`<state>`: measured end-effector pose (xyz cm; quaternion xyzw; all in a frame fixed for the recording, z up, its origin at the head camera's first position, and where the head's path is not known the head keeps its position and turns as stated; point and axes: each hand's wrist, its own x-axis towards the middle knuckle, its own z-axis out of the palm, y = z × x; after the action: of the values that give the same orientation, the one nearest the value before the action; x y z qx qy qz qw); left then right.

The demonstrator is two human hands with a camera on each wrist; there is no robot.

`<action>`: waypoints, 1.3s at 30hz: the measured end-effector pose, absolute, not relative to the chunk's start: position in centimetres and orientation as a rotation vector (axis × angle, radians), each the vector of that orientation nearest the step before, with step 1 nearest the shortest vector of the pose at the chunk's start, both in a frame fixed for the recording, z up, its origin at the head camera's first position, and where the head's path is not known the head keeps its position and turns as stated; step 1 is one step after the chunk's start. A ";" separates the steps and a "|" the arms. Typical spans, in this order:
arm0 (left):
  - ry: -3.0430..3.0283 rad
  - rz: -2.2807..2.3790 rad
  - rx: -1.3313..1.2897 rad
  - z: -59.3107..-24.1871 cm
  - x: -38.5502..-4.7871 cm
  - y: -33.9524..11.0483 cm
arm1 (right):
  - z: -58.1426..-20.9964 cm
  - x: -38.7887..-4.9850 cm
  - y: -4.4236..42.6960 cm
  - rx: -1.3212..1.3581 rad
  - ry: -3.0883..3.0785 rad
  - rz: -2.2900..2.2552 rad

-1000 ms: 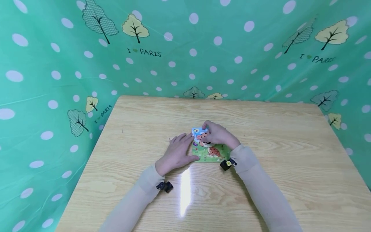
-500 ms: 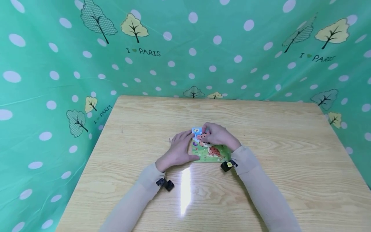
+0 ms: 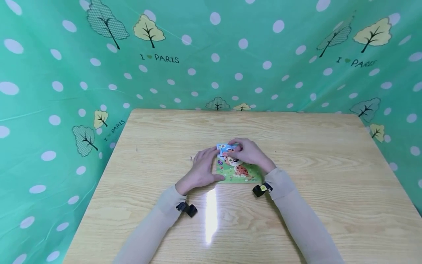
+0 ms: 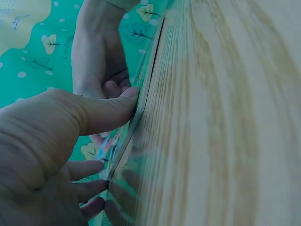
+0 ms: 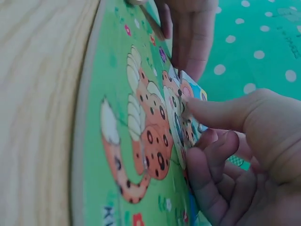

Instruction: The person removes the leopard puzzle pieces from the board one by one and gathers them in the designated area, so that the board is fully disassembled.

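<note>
A flat picture board [image 3: 230,179] with a spotted orange cub on green lies on the table. Along its left edge rests my left hand [image 3: 202,169], thumb at the lower corner and fingers at the upper one; the left wrist view shows the thumb of that hand [image 4: 51,136] extended on the edge. My right hand [image 3: 252,152] is over the board's upper part. In the right wrist view, thumb and fingers of the right hand [image 5: 254,146] pinch a puzzle piece [image 5: 186,88] with orange and blue print, tilted up from the board [image 5: 101,75]. Its far side is hidden.
The wooden table [image 3: 296,146] surrounds the board, with a bright light reflection in front of it. Behind and to the left hangs a green dotted cloth [image 3: 197,36]. Each wrist carries a small black camera.
The head view has shifted slightly. My right hand's fingers have moved a little over the board's upper part, and more of the cub's face shows. My left hand stays at the left edge.
</note>
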<state>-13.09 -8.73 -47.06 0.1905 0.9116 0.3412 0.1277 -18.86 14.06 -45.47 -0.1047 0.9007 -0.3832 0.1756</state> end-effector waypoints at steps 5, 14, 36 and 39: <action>2.658 0.926 0.581 -46.9 -13.1 -8.9 | -46.1 -18.8 14.5 -0.225 2.491 -1.310; 2.667 0.862 0.612 -46.9 -13.1 -8.9 | -46.5 -18.7 15.4 -0.129 2.386 -1.466; 2.659 0.861 0.678 -46.9 -12.9 -9.3 | -46.7 -19.4 20.1 -0.033 2.473 -1.428; 2.655 0.874 0.688 -46.9 -12.9 -9.3 | -46.6 -19.5 21.0 -0.024 2.473 -1.432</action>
<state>-12.89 -9.31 -46.90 0.2371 0.9143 0.3009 0.1312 -19.46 20.98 -46.57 -0.0085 0.8567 -0.4960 0.1413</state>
